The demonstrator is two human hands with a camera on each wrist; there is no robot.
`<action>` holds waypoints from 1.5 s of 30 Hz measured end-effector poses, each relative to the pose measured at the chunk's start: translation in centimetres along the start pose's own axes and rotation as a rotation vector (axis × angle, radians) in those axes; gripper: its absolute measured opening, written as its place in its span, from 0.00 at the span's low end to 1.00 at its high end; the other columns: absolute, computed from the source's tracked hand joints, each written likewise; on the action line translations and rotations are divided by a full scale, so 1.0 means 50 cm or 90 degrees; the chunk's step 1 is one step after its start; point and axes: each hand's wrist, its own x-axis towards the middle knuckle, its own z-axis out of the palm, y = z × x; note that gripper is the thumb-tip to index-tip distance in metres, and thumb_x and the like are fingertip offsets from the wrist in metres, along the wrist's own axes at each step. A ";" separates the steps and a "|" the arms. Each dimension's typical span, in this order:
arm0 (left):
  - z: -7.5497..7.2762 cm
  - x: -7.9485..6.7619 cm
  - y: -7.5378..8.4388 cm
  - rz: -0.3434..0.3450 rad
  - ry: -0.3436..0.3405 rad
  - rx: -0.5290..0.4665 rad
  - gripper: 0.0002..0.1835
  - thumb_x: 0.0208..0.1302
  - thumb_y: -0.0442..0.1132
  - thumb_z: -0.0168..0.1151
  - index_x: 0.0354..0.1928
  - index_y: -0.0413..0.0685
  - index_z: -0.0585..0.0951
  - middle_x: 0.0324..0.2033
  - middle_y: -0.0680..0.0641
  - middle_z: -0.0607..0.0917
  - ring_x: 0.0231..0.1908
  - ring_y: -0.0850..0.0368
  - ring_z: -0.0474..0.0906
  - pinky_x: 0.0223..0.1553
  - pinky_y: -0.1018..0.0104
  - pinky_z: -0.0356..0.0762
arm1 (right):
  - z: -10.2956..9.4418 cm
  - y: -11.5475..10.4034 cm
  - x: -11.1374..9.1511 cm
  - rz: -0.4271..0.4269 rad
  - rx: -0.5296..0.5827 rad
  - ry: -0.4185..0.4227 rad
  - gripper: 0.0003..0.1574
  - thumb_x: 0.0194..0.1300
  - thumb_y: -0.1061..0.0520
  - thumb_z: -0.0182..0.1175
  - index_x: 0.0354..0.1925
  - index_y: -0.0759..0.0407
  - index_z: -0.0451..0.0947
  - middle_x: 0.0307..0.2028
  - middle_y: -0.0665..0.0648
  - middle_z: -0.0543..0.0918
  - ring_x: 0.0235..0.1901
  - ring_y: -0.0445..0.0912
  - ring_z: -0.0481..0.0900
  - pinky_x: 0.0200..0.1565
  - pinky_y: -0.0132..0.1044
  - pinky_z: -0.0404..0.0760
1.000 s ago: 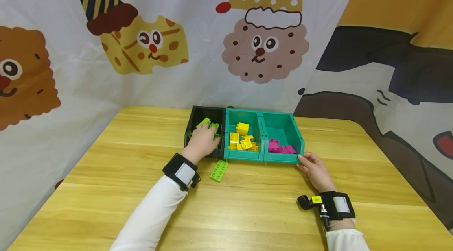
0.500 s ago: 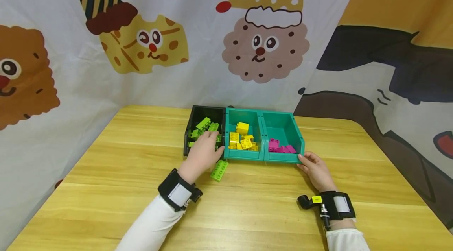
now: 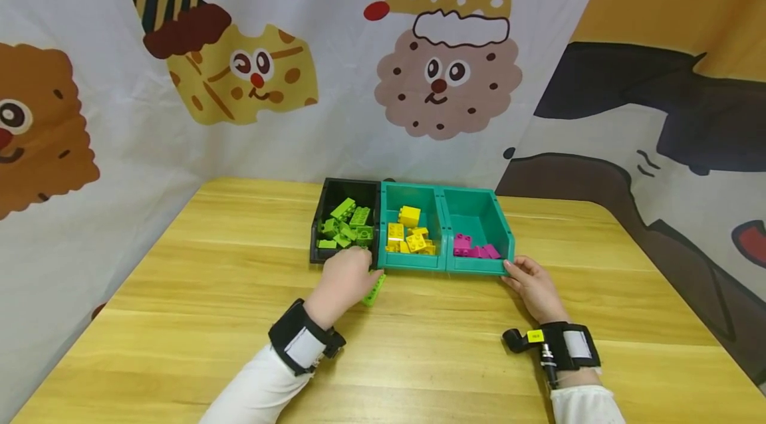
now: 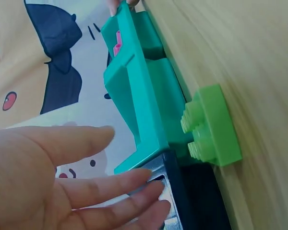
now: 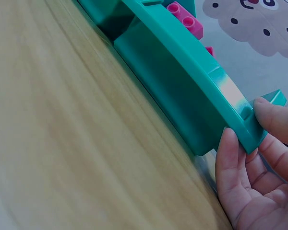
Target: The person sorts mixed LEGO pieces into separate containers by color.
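Observation:
My left hand (image 3: pixel 343 283) hovers at the front edge of the black bin (image 3: pixel 314 231), with its fingers extended and the thumb apart in the left wrist view. Beside it on the table lies a light green toy brick (image 3: pixel 374 290), partly hidden by the hand in the head view. In the left wrist view that green brick (image 4: pixel 216 127) is apart from the fingers. My right hand (image 3: pixel 536 289) pinches the front right corner of the right teal bin (image 3: pixel 479 266), thumb on top and fingers beneath.
Several green bricks (image 3: pixel 344 209) lie in the black bin. The middle teal bin (image 3: pixel 413 261) holds several yellow bricks (image 3: pixel 409 216), and the right one holds magenta bricks (image 3: pixel 463 244). Behind the wooden table (image 3: pixel 443 351) hangs a printed cloth (image 3: pixel 341 131).
My left hand has come out of the black bin and drawn back toward me, now partly covering the loose green brick. My right hand stays at the bin corner.

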 end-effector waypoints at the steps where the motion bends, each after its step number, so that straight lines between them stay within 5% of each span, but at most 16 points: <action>1: 0.002 -0.002 0.000 -0.001 -0.009 0.003 0.15 0.60 0.49 0.65 0.24 0.45 0.78 0.19 0.50 0.74 0.20 0.58 0.70 0.19 0.65 0.67 | 0.000 0.000 0.000 0.000 0.001 0.000 0.08 0.67 0.53 0.57 0.38 0.54 0.70 0.34 0.45 0.71 0.37 0.34 0.73 0.45 0.26 0.79; 10: 0.022 -0.018 0.001 -0.012 -0.116 0.031 0.24 0.48 0.58 0.70 0.21 0.44 0.75 0.20 0.48 0.72 0.24 0.54 0.70 0.24 0.61 0.69 | 0.001 0.002 0.003 0.010 0.001 0.002 0.10 0.66 0.52 0.59 0.39 0.54 0.70 0.34 0.45 0.72 0.37 0.33 0.74 0.45 0.26 0.79; 21: 0.036 -0.020 0.003 -0.026 -0.114 0.057 0.23 0.48 0.49 0.73 0.35 0.36 0.81 0.32 0.41 0.76 0.31 0.49 0.74 0.32 0.54 0.77 | -0.003 0.001 0.001 0.010 0.000 -0.003 0.08 0.66 0.52 0.58 0.39 0.53 0.70 0.35 0.45 0.71 0.37 0.33 0.73 0.45 0.25 0.78; 26: 0.035 -0.016 0.000 -0.027 -0.122 0.058 0.09 0.52 0.32 0.67 0.36 0.37 0.81 0.34 0.40 0.78 0.34 0.48 0.75 0.36 0.54 0.77 | -0.001 -0.002 0.000 0.006 0.001 -0.002 0.07 0.68 0.54 0.56 0.39 0.54 0.69 0.34 0.45 0.71 0.37 0.33 0.73 0.45 0.25 0.78; 29: 0.033 -0.016 -0.001 -0.009 -0.129 0.061 0.10 0.52 0.26 0.63 0.38 0.37 0.81 0.34 0.41 0.79 0.34 0.50 0.74 0.40 0.55 0.76 | 0.001 -0.004 0.001 0.001 0.004 -0.003 0.06 0.68 0.55 0.56 0.39 0.55 0.69 0.34 0.45 0.72 0.37 0.34 0.73 0.45 0.25 0.78; 37: 0.034 -0.012 -0.004 0.025 -0.121 0.058 0.14 0.49 0.35 0.70 0.39 0.38 0.81 0.34 0.43 0.80 0.34 0.51 0.73 0.40 0.57 0.75 | 0.000 -0.003 0.004 0.007 0.005 -0.001 0.08 0.67 0.53 0.57 0.39 0.55 0.69 0.35 0.46 0.71 0.37 0.34 0.73 0.44 0.25 0.78; 45: 0.034 -0.010 -0.006 0.060 -0.127 0.042 0.10 0.46 0.31 0.69 0.33 0.41 0.80 0.26 0.49 0.75 0.26 0.57 0.67 0.30 0.64 0.69 | -0.001 -0.002 0.005 0.010 0.000 0.000 0.09 0.67 0.52 0.57 0.39 0.54 0.69 0.35 0.45 0.71 0.37 0.34 0.73 0.44 0.24 0.78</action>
